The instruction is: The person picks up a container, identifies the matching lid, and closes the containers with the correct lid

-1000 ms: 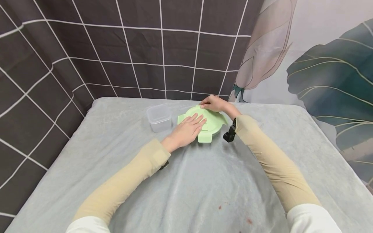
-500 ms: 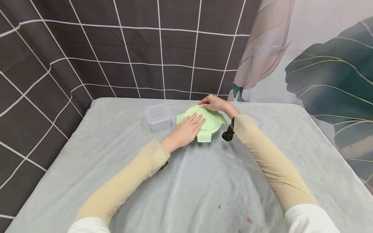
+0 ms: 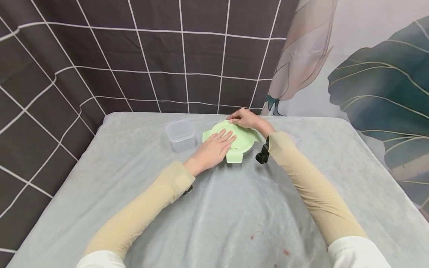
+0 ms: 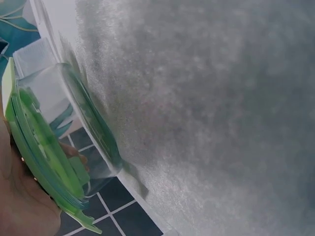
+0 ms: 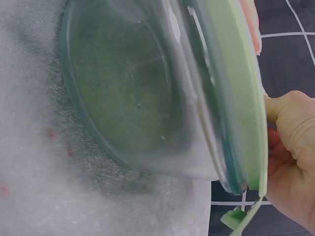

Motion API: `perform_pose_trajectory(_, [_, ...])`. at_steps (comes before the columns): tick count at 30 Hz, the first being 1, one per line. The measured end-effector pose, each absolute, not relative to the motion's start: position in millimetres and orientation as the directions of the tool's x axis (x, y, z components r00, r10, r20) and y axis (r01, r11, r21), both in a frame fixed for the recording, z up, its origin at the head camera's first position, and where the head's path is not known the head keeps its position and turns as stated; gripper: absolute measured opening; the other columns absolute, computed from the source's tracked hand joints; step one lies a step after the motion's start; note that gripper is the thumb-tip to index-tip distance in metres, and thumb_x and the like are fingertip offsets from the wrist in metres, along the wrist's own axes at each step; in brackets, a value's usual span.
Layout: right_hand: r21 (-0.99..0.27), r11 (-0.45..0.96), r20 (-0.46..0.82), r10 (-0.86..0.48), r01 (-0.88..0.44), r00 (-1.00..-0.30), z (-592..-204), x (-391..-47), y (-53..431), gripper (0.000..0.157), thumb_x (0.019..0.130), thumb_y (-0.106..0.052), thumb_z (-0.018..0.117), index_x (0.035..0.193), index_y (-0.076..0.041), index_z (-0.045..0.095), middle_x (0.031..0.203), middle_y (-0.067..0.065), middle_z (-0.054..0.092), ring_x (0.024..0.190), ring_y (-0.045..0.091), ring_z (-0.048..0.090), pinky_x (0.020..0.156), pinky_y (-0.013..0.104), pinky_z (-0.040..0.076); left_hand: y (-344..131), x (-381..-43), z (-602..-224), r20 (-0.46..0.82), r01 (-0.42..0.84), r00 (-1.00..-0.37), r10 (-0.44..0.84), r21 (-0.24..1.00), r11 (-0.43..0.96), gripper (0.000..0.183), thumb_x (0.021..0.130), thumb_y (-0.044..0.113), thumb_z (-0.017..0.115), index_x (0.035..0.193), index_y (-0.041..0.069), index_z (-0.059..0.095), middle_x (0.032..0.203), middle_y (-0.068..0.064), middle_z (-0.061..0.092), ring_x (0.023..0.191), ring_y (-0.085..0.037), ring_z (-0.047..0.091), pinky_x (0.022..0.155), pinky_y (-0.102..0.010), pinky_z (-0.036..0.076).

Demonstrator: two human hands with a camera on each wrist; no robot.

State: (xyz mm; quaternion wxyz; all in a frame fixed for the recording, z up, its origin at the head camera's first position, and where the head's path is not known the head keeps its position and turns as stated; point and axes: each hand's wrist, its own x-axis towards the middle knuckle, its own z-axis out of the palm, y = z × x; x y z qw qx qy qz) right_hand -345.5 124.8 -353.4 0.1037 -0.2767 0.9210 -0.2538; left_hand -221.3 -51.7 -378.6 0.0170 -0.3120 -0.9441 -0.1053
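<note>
A round glass food container [image 5: 123, 98] with a light green snap-on lid [image 3: 246, 139] stands near the table's back edge. My left hand [image 3: 216, 149] rests flat on the lid, its fingers spread. At the lid's far rim is my right hand [image 3: 246, 119], the thumb on top and the fingers curled down over the edge, pinching it. A side latch [image 3: 234, 157] on the near side sticks out from the lid; in the right wrist view another latch [image 5: 241, 219] hangs away from the glass. Through the glass in the left wrist view, fingertips [image 4: 74, 152] show at the far side.
An open clear plastic box [image 3: 181, 136] stands just left of the glass container. A grey cloth [image 3: 207, 223] with small reddish spots covers the table. Behind hangs a dark grid-patterned curtain [image 3: 167, 52], with a leaf-printed curtain [image 3: 385, 82] to the right.
</note>
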Motion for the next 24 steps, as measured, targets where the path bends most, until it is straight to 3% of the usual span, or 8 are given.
perform_pose_trajectory(18, [-0.535, 0.701, -0.016, -0.566, -0.471, -0.824, -355.3, -347.3, 127.0, 0.026, 0.091, -0.017, 0.052, 0.112, -0.009, 0.065, 0.110, 0.011, 0.066, 0.077, 0.016, 0.053, 0.063, 0.023, 0.036, -50.9, -221.8, -376.2, 0.098, 0.594, -0.804, 0.587, 0.185, 0.783, 0.044, 0.099, 0.033, 0.022, 0.142, 0.024, 0.027, 0.150, 0.006, 0.022, 0.141, -0.017, 0.013, 0.117, -0.035, 0.014])
perform_pose_trajectory(24, [-0.526, 0.696, -0.023, -0.586, -0.489, -0.810, -354.8, -346.6, 127.4, 0.026, 0.091, -0.017, 0.052, 0.113, -0.009, 0.064, 0.110, 0.011, 0.066, 0.065, 0.014, 0.049, 0.058, 0.023, 0.034, -51.4, -220.3, -376.6, 0.096, 0.594, -0.804, 0.587, 0.193, 0.781, 0.045, 0.099, 0.033, 0.022, 0.142, 0.024, 0.027, 0.150, 0.005, 0.022, 0.142, -0.017, 0.013, 0.117, -0.036, 0.014])
